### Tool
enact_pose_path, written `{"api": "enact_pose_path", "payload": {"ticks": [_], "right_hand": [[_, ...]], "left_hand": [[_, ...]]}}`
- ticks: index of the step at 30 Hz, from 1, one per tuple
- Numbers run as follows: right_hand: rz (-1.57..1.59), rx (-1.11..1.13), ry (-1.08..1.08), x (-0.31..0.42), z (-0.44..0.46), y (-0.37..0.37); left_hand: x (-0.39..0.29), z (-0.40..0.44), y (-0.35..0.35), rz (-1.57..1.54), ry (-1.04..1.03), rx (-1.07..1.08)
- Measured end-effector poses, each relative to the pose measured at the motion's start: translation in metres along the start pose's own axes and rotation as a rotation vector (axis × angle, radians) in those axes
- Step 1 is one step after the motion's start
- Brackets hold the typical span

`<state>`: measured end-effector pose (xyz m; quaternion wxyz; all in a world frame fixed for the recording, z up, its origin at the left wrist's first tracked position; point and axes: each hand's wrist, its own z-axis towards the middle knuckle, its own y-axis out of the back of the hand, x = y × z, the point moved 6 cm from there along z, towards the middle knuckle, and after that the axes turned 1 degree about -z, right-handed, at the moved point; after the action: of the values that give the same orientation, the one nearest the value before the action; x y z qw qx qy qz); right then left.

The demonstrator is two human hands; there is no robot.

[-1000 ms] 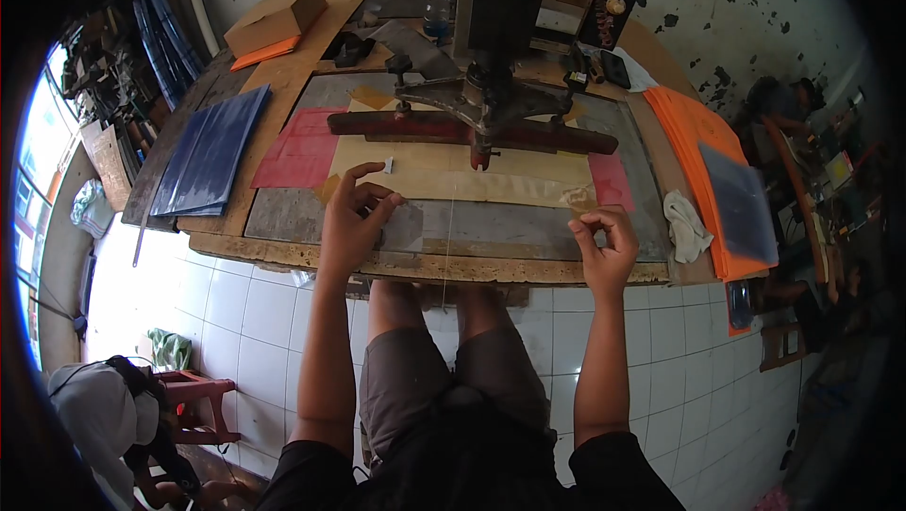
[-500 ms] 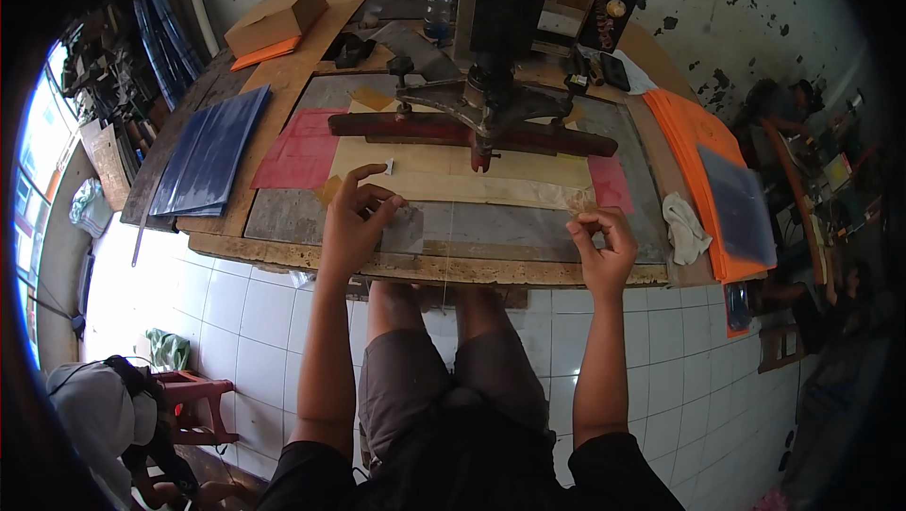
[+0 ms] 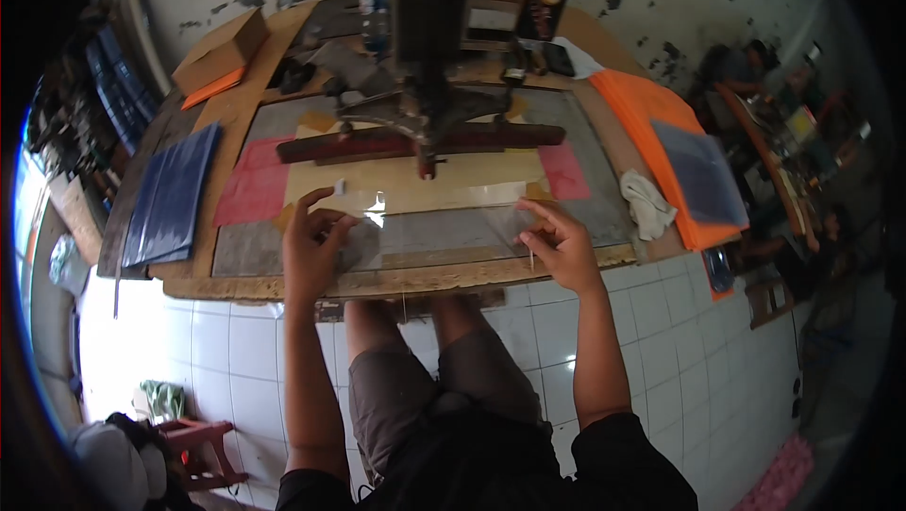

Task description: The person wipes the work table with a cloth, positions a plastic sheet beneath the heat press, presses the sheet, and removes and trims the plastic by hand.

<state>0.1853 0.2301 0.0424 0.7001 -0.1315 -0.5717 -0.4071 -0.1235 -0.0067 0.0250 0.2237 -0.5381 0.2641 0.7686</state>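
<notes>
A clear plastic sheet [image 3: 439, 233], visible mostly by its glare, spans the space between my two hands over the table's front part. My left hand [image 3: 316, 242] pinches its left side, and my right hand [image 3: 559, 242] pinches its right side. Beyond them lies a long cream board [image 3: 406, 188] with pink sheets [image 3: 253, 181] at its ends. Above the board is the dark red bar [image 3: 321, 149] of a press [image 3: 429, 49]. A small white piece [image 3: 340, 187] lies near my left fingertips.
Dark blue plastic sheets [image 3: 175, 195] lie at the left, near a cardboard box [image 3: 219, 50]. At the right are orange sheets [image 3: 651, 134], a clear sheet stack [image 3: 703, 171] and a white cloth [image 3: 647, 205]. Other people [image 3: 746, 63] are at the far right and lower left.
The view has turned, so the table appears shifted left. My right hand has tilted and moved slightly left, and glare now shows on the clear sheet.
</notes>
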Motion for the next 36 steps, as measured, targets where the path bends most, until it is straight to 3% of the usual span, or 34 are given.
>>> {"api": "enact_pose_path", "payload": {"ticks": [4,8,10,15,18,21,25,28,36], "right_hand": [[-0.188,-0.230,0.061,0.000,-0.016,0.083],[-0.054,-0.714,-0.015,-0.007,-0.033,0.234],[-0.182,-0.942,0.042,-0.012,-0.044,0.315],[0.070,-1.343,0.065,-0.071,-0.058,0.470],[0.221,-1.404,0.205,-0.142,-0.059,0.551],[0.208,-1.437,0.089,-0.190,-0.056,0.579],[-0.073,-1.492,-0.174,-0.201,-0.064,0.561],[-0.221,-1.520,-0.202,-0.206,-0.068,0.564],[-0.194,-1.624,-0.201,-0.167,-0.071,0.533]], "left_hand": [[-0.004,0.001,-0.002,0.008,-0.025,0.009],[-0.004,-0.001,-0.001,0.015,-0.029,0.010],[-0.007,-0.001,-0.002,0.021,-0.034,0.007],[-0.009,-0.002,-0.003,0.024,-0.014,-0.003],[-0.006,-0.001,-0.003,0.013,-0.017,-0.007],[-0.004,-0.002,-0.003,0.012,-0.014,-0.006],[0.001,0.000,-0.002,0.022,-0.017,-0.003],[-0.002,0.000,-0.002,0.037,-0.013,-0.003],[0.001,0.001,-0.003,0.036,-0.029,0.006]]}}
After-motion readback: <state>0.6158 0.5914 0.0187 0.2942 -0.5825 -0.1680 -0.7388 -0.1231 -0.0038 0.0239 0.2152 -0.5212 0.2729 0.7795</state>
